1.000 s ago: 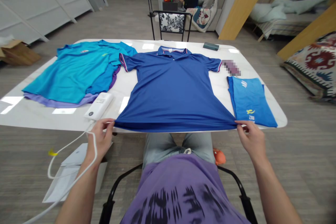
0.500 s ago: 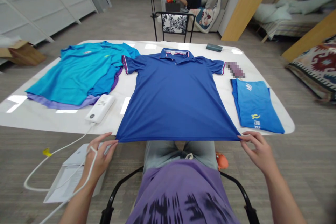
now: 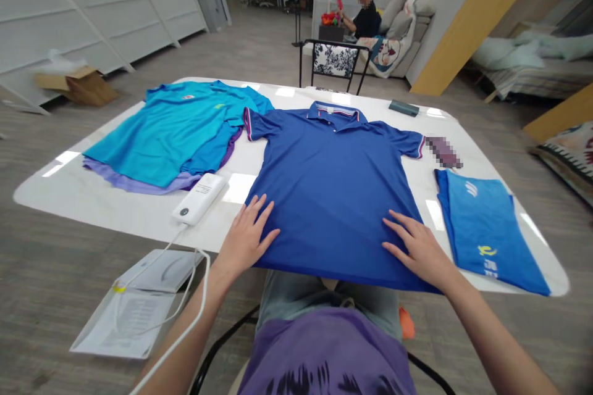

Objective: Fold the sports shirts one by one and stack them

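A dark blue polo shirt (image 3: pixel 331 185) lies spread flat, front up, on the white table (image 3: pixel 139 213), its hem at the near edge. My left hand (image 3: pixel 245 237) rests flat on the lower left of the shirt, fingers spread and holding nothing. My right hand (image 3: pixel 417 247) lies flat on the lower right, fingers stretched out as well. A white cable runs along my left forearm.
A pile of turquoise and purple shirts (image 3: pixel 176 133) lies at the left. A white power bank (image 3: pixel 199 197) sits beside the polo. A folded blue shirt (image 3: pixel 486 228) lies at the right. A dark case (image 3: pixel 404 108) and a chair (image 3: pixel 333 62) stand at the far side, with a person seated beyond.
Both hands let go of the hem corners and moved up onto the shirt, now lying flat on it. The view has shifted forward and to the right.
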Demonstrator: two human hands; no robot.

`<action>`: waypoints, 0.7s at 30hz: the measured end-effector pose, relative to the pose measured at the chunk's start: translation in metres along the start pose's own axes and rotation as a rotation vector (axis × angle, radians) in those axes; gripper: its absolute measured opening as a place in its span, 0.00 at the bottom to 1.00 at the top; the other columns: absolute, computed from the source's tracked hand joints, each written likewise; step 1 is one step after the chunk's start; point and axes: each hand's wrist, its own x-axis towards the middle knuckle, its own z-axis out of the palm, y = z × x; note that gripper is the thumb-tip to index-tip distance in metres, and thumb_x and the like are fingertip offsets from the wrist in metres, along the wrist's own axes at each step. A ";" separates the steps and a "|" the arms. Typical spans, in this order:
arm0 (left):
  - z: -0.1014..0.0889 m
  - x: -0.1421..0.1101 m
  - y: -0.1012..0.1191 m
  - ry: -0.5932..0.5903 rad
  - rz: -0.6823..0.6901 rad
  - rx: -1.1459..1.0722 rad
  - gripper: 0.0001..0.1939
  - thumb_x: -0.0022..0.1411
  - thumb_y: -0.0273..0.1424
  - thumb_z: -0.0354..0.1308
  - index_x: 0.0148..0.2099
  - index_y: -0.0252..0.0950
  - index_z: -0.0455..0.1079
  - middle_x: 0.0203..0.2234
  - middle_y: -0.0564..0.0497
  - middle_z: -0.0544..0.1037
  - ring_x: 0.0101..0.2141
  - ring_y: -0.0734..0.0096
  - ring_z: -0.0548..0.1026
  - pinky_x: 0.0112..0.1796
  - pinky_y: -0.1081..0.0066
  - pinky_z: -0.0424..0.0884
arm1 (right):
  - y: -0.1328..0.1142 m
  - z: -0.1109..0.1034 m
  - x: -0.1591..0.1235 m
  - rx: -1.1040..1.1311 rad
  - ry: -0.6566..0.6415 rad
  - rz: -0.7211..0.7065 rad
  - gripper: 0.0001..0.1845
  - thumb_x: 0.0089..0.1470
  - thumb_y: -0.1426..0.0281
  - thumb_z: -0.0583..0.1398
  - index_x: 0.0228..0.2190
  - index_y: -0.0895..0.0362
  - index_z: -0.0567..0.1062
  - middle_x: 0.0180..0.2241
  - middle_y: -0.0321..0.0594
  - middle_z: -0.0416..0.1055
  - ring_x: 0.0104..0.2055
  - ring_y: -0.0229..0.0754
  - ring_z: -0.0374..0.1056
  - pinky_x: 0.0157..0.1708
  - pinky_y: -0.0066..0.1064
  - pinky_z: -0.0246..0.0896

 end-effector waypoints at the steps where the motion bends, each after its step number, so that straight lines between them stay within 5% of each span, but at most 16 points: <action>1: 0.003 -0.003 -0.002 -0.013 -0.019 0.018 0.37 0.82 0.47 0.55 0.85 0.42 0.56 0.83 0.40 0.57 0.82 0.42 0.55 0.78 0.36 0.58 | -0.004 0.002 0.011 -0.013 -0.015 -0.005 0.31 0.73 0.48 0.63 0.70 0.43 0.74 0.73 0.48 0.69 0.72 0.65 0.69 0.70 0.66 0.68; 5: 0.003 -0.021 -0.002 0.007 -0.061 0.015 0.38 0.82 0.47 0.57 0.85 0.43 0.55 0.82 0.41 0.60 0.80 0.43 0.59 0.78 0.38 0.57 | -0.041 0.006 0.102 0.103 -0.066 -0.068 0.25 0.76 0.49 0.60 0.64 0.45 0.77 0.64 0.48 0.76 0.62 0.60 0.76 0.63 0.58 0.73; 9: -0.010 -0.046 0.004 0.124 -0.252 -0.010 0.34 0.80 0.44 0.59 0.82 0.47 0.60 0.74 0.38 0.71 0.71 0.38 0.72 0.69 0.37 0.70 | -0.108 0.037 0.277 0.330 -0.166 -0.212 0.20 0.77 0.52 0.58 0.57 0.50 0.79 0.55 0.47 0.80 0.50 0.52 0.79 0.57 0.51 0.75; 12: -0.012 -0.077 0.002 0.169 -0.416 -0.035 0.36 0.77 0.45 0.61 0.82 0.51 0.60 0.69 0.36 0.74 0.65 0.34 0.76 0.62 0.34 0.76 | -0.161 0.081 0.418 0.387 -0.201 -0.242 0.18 0.76 0.55 0.59 0.53 0.54 0.79 0.53 0.47 0.80 0.54 0.52 0.76 0.61 0.49 0.73; 15: -0.002 -0.109 0.000 0.193 -0.552 -0.062 0.41 0.75 0.47 0.61 0.83 0.61 0.52 0.67 0.38 0.71 0.65 0.30 0.75 0.62 0.26 0.77 | -0.206 0.124 0.524 0.344 -0.192 -0.138 0.19 0.78 0.56 0.58 0.53 0.59 0.77 0.57 0.51 0.78 0.59 0.51 0.72 0.68 0.48 0.67; 18: 0.012 -0.131 0.000 0.288 -0.674 -0.100 0.43 0.71 0.52 0.61 0.82 0.70 0.49 0.65 0.38 0.68 0.66 0.25 0.72 0.63 0.20 0.75 | -0.236 0.156 0.583 0.290 -0.221 -0.077 0.24 0.78 0.51 0.60 0.53 0.60 0.76 0.60 0.54 0.76 0.65 0.53 0.69 0.74 0.55 0.59; 21: 0.021 -0.141 0.005 0.347 -0.784 -0.236 0.36 0.69 0.54 0.61 0.75 0.74 0.56 0.60 0.39 0.70 0.62 0.27 0.75 0.62 0.21 0.77 | -0.250 0.176 0.609 0.257 -0.228 -0.056 0.34 0.74 0.42 0.62 0.55 0.63 0.73 0.64 0.58 0.72 0.69 0.61 0.66 0.75 0.64 0.54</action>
